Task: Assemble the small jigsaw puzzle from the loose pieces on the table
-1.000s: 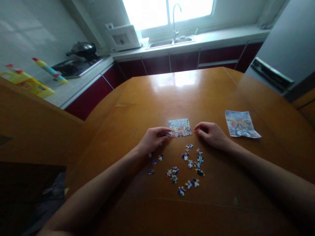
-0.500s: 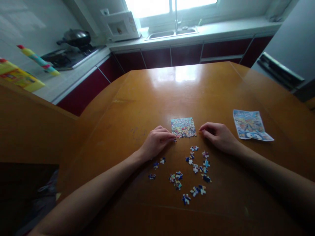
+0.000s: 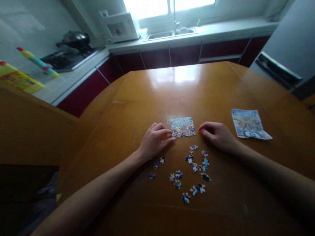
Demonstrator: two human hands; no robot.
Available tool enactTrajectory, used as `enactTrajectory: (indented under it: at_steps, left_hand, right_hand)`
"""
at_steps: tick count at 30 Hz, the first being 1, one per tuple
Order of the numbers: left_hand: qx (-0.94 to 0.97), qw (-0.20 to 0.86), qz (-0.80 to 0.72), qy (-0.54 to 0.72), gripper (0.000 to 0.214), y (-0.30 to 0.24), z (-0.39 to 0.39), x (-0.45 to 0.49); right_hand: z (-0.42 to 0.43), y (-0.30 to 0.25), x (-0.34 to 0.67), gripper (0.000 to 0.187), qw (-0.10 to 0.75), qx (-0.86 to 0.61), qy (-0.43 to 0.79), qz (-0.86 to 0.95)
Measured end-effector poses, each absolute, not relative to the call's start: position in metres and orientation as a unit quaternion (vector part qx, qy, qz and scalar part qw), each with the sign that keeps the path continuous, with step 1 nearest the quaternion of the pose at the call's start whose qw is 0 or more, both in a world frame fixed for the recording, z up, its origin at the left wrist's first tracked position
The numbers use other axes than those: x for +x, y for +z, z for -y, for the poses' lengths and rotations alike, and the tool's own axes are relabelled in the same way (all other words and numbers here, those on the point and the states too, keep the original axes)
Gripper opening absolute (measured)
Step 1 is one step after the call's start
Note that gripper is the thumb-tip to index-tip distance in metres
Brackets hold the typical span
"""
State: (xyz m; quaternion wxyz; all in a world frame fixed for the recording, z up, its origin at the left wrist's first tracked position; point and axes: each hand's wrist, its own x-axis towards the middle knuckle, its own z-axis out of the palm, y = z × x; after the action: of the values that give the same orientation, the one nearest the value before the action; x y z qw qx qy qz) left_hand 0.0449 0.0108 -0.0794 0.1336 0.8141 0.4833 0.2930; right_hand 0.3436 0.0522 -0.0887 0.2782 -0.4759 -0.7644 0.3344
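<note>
A small assembled block of jigsaw puzzle [image 3: 183, 127] lies flat on the wooden table [image 3: 187, 85]. My left hand [image 3: 154, 141] rests at its lower left corner, thumb and forefinger pinched together against the edge; what they pinch is hidden. My right hand [image 3: 218, 136] lies on the table just right of the block, fingers curled, tips close to its right edge, and nothing shows in them. Several loose puzzle pieces [image 3: 194, 164] are scattered on the table between my forearms, nearer to me.
A printed picture sheet [image 3: 249, 123] lies to the right of my right hand. Behind the table run a counter with a sink [image 3: 169, 33], a microwave [image 3: 118, 28] and a stove with a pot [image 3: 72, 39]. A yellow box [image 3: 17, 80] sits at far left.
The view dipped and shifted slightly. My left hand's fingers closed in on the block's lower left corner. My right hand stayed beside the right edge.
</note>
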Motion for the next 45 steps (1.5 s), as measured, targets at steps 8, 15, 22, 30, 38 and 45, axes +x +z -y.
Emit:
enactTrajectory:
  at_steps: [8, 15, 22, 30, 38, 45]
  left_hand:
    - [0.824, 0.151, -0.475, 0.268, 0.017, -0.0783, -0.0087, 0.0454]
    - [0.836, 0.146, -0.459, 0.262, 0.018, -0.0779, -0.0081, 0.0434]
    - [0.842, 0.134, -0.451, 0.265, 0.017, -0.0773, -0.0079, 0.0420]
    - [0.847, 0.129, -0.440, 0.269, 0.016, -0.0754, -0.0074, 0.0426]
    - [0.846, 0.101, -0.424, 0.306, 0.021, -0.0710, -0.0070, 0.0431]
    - [0.877, 0.063, -0.394, 0.268, 0.033, -0.0734, -0.0055, 0.0427]
  right_hand:
    - [-0.0523, -0.0872, 0.3434, 0.015, 0.271, -0.482, 0.333, 0.764]
    - [-0.0513, -0.0862, 0.3429, 0.016, 0.272, -0.482, 0.336, 0.763]
    - [-0.0520, -0.0860, 0.3438, 0.016, 0.272, -0.476, 0.335, 0.766]
    - [-0.0516, -0.0871, 0.3440, 0.015, 0.273, -0.474, 0.338, 0.766]
    - [-0.0517, -0.0851, 0.3431, 0.016, 0.274, -0.473, 0.343, 0.764]
    - [-0.0516, -0.0856, 0.3435, 0.015, 0.278, -0.471, 0.342, 0.764]
